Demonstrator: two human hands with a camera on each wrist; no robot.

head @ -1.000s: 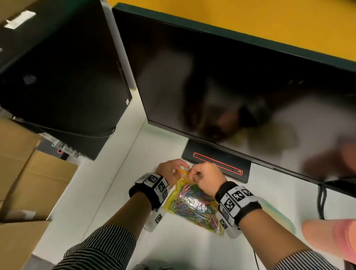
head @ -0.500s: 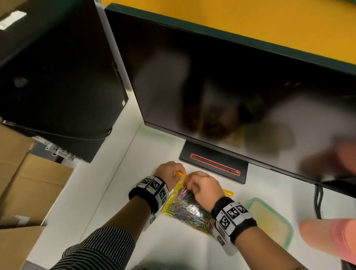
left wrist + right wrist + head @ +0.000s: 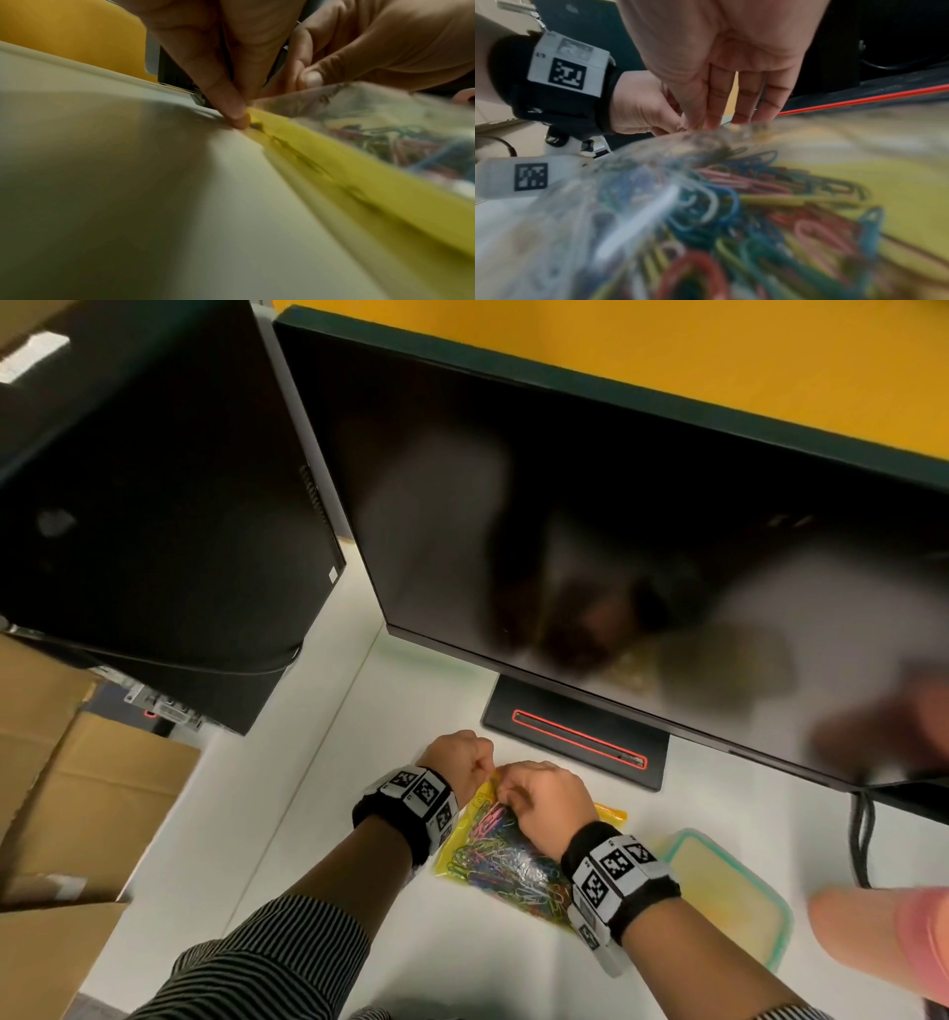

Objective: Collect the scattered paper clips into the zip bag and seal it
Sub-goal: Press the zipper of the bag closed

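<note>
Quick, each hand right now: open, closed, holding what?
Left hand: pinches the zip bag at its top corner.
Right hand: fingers curled on the bag's zip edge.

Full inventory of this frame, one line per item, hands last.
zip bag: one, yellow and clear, on the desk under both hands
paper clips: many, mixed colours, inside the bag
container lid: one, green-rimmed, right of the bag
monitor: one, black, behind the bag
computer tower: one, black, left
cardboard boxes: brown, far left
desk: one, white
left hand: pinches the bag's top corner
right hand: pinches the bag's top edge beside it
</note>
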